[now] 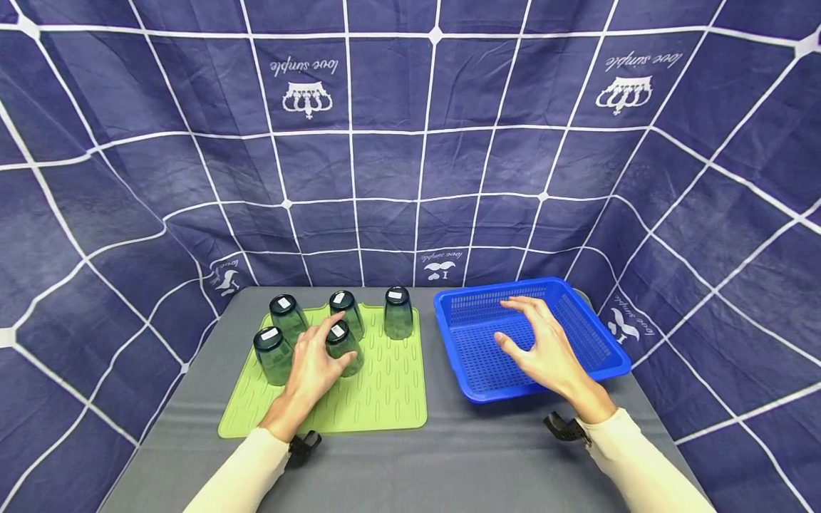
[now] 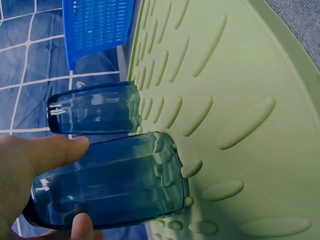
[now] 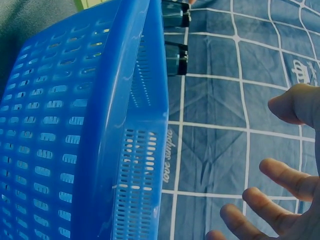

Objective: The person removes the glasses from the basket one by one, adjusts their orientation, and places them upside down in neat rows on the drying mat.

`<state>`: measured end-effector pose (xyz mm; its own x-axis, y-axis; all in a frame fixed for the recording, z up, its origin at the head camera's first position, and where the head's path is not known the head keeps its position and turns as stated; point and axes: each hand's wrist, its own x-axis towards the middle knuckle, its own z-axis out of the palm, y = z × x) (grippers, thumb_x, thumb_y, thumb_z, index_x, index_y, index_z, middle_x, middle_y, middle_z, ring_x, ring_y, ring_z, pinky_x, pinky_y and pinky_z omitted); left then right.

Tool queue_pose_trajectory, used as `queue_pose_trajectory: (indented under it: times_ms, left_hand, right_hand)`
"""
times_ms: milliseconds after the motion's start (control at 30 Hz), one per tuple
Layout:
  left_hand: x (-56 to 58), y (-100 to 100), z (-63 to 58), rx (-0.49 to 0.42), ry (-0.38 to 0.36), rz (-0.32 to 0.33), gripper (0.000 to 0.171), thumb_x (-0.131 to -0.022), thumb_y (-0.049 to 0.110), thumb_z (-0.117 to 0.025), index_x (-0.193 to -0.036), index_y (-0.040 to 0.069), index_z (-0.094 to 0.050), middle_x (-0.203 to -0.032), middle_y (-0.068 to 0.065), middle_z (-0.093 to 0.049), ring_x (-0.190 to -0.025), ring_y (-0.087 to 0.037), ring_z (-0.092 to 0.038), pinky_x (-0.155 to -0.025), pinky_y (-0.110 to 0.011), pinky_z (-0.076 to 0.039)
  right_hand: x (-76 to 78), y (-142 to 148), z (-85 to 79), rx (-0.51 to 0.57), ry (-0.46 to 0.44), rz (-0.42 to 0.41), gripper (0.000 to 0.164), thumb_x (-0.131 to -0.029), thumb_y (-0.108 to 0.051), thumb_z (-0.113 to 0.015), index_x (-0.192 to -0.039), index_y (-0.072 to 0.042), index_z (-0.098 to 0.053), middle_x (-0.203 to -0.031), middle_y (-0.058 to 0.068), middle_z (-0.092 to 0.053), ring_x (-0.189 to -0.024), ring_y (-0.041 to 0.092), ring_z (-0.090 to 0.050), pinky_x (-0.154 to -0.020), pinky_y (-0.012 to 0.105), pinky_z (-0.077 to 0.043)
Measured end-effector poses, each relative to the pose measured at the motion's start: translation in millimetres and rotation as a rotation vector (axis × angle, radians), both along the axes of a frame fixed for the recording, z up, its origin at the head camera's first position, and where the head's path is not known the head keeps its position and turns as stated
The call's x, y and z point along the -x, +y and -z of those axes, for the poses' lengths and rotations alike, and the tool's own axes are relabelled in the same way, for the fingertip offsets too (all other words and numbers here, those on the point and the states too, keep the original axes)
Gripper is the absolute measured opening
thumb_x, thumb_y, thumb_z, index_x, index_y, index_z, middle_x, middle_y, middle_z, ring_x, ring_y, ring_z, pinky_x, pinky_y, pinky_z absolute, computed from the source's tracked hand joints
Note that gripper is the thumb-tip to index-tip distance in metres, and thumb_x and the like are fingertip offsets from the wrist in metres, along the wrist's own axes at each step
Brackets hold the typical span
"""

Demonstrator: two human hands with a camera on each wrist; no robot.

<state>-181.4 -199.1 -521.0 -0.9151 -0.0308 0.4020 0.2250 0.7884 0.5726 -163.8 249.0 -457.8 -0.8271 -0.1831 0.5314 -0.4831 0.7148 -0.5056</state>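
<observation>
Several dark blue-green drinking glasses stand upside down on a light green drying mat (image 1: pixel 391 399). My left hand (image 1: pixel 317 363) has its thumb and fingers round the base end of the front-right glass (image 1: pixel 346 348). In the left wrist view this glass (image 2: pixel 115 185) has its rim down at the ridged mat, the thumb on one side and fingertips on the other. My right hand (image 1: pixel 544 349) hovers over the blue plastic basket (image 1: pixel 457 356), fingers spread and loosely bent, holding nothing. The right wrist view shows these fingers (image 3: pixel 270 210) apart, beyond the basket's rim (image 3: pixel 107 100).
Left of my left hand stand two glasses, the nearer one (image 1: pixel 272 360) close to the wrist. Another glass (image 1: pixel 398 313) stands at the mat's back right corner, near the basket. A grey cloth (image 1: pixel 462 456) covers the table, and a blue checked curtain (image 1: pixel 398 171) surrounds it.
</observation>
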Motion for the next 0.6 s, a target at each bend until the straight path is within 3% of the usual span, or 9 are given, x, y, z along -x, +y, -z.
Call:
queue_pose_trajectory:
  times_ms: [267,600]
  left_hand:
    - [-0.8,1.3,-0.2,0.036,0.004,-0.003,0.09,-0.084,0.015,-0.104,-0.164,0.02,-0.064,-0.137,-0.035,-0.077,-0.121,-0.061,-0.072,-0.102,-0.074,-0.06]
    - [-4.2,0.1,-6.3,0.095,-0.079,-0.035,0.092,-0.092,0.031,-0.1,-0.173,0.032,-0.055,-0.152,-0.027,-0.071,-0.131,-0.051,-0.07,-0.092,-0.075,-0.066]
  right_hand:
    - [0.7,1.4,1.4,-0.006,-0.005,-0.003,0.061,-0.096,-0.023,-0.092,-0.152,-0.01,-0.073,-0.156,0.015,-0.068,-0.15,0.041,-0.063,-0.121,0.063,-0.049]
    - [3.4,1.8,3.2,-0.022,-0.014,-0.002,0.062,-0.096,-0.024,-0.093,-0.152,-0.01,-0.072,-0.156,0.016,-0.068,-0.15,0.041,-0.063,-0.122,0.064,-0.05]
